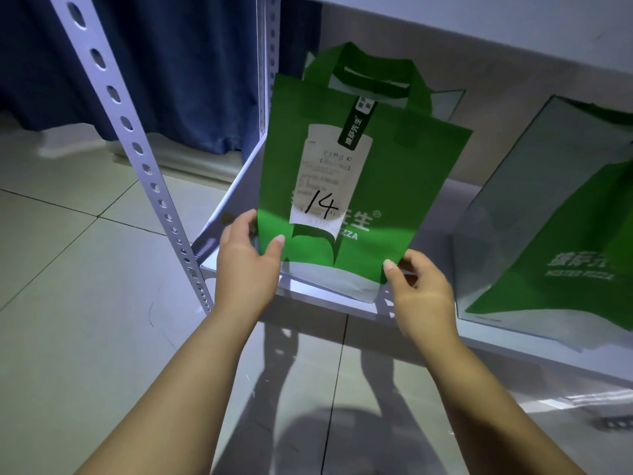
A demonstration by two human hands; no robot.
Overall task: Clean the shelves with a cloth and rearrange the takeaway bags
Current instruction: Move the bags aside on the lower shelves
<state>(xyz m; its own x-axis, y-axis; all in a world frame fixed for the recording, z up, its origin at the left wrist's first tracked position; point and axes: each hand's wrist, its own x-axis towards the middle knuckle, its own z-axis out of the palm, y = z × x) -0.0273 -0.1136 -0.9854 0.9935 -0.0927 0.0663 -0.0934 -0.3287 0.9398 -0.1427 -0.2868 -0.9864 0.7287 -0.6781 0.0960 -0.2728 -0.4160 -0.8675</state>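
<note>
Gripping green bag (404, 186) lower corners, left hand (246, 265) and right hand (421, 296); long axis vertical, handles up.

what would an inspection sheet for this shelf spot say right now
surface: grey bottom shelf, both bags on it
job's things: bag 14 upright at the shelf's left front, receipt marked 14 on its face; second bag to its right, apart from it; no cloth seen
clutter: nothing seen
hands: left hand pinches bag 14's lower left corner; right hand pinches its lower right corner
cables: nothing seen
surroundings: perforated post at left, blue curtain behind, tiled floor
</note>
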